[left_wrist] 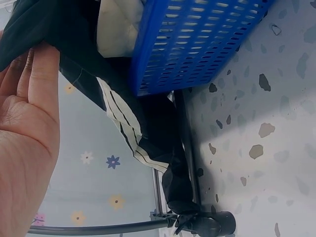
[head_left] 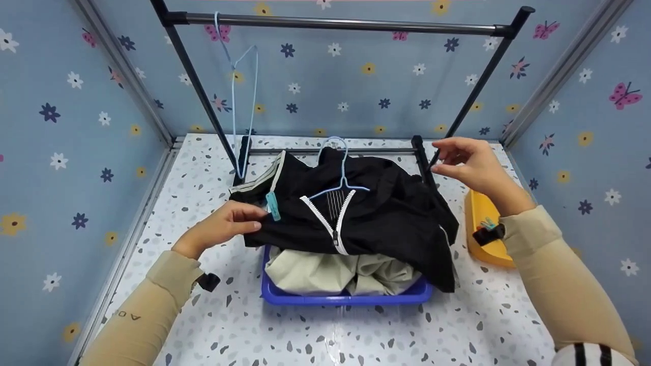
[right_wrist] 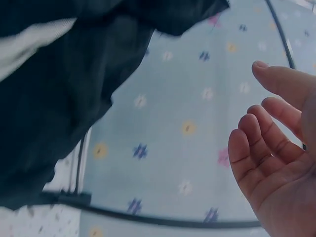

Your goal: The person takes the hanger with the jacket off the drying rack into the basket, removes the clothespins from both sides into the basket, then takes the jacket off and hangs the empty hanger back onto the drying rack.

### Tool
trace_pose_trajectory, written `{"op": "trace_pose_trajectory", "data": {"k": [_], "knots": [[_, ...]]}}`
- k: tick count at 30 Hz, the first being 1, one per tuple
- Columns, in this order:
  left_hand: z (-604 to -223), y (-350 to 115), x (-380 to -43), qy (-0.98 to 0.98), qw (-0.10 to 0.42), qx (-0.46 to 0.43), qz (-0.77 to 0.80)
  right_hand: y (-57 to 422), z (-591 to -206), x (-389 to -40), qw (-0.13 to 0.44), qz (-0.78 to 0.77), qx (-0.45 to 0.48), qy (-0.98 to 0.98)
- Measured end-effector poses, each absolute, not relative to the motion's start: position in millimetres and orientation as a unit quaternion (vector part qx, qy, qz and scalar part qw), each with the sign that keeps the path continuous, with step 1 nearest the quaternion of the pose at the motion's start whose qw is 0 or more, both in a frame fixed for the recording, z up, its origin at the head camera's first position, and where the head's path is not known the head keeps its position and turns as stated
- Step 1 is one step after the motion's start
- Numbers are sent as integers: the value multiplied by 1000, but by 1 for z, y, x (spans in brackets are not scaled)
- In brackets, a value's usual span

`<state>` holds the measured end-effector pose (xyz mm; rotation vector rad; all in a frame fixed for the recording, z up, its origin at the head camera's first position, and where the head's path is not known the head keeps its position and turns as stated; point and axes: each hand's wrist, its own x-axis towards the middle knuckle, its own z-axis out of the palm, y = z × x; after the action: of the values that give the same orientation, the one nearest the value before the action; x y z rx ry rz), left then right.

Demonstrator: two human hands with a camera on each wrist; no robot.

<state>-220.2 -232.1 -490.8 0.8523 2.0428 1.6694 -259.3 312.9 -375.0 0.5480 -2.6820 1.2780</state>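
A black zip-neck garment [head_left: 391, 218] with a white zipper and a pale striped band lies spread over a blue basket [head_left: 346, 300]. A light blue hanger [head_left: 343, 175] sits in its neck opening, hook upward. A teal clothespin [head_left: 273, 206] is clipped near the striped band. My left hand [head_left: 224, 226] touches the garment's left side, its fingertips close beside the clothespin; in the left wrist view black cloth hides those fingertips. Off the garment's right side, my right hand [head_left: 468, 165] is raised with loosely bent fingers [right_wrist: 242, 153] and nothing between them.
Behind the basket stands a black clothes rack [head_left: 346, 23] with another blue hanger [head_left: 234, 66] on its top rail. Beige cloth [head_left: 315, 272] fills the basket. A yellow container [head_left: 480, 203] with small colourful pegs stands at the right. Flower-patterned walls enclose the speckled surface.
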Motion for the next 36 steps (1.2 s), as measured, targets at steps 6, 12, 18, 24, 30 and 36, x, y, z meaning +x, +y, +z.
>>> {"op": "trace_pose_trajectory", "data": {"k": [6, 12, 18, 24, 30, 36], "knots": [[-490, -232, -219, 728, 183, 297, 590, 282, -364, -250, 69, 457, 221, -859], [-489, -232, -218, 733, 184, 294, 585, 255, -358, -247, 69, 482, 251, -837], [-490, -232, -219, 733, 183, 296, 584, 228, -352, -242, 50, 507, 287, -811], [-490, -233, -219, 710, 196, 301, 606, 203, -351, -239, 26, 502, 328, -800], [-489, -233, -219, 692, 206, 319, 614, 182, -349, -234, 2, 507, 361, -783], [-488, -233, -218, 694, 204, 314, 615, 161, -347, -230, -38, 493, 374, -785]]}}
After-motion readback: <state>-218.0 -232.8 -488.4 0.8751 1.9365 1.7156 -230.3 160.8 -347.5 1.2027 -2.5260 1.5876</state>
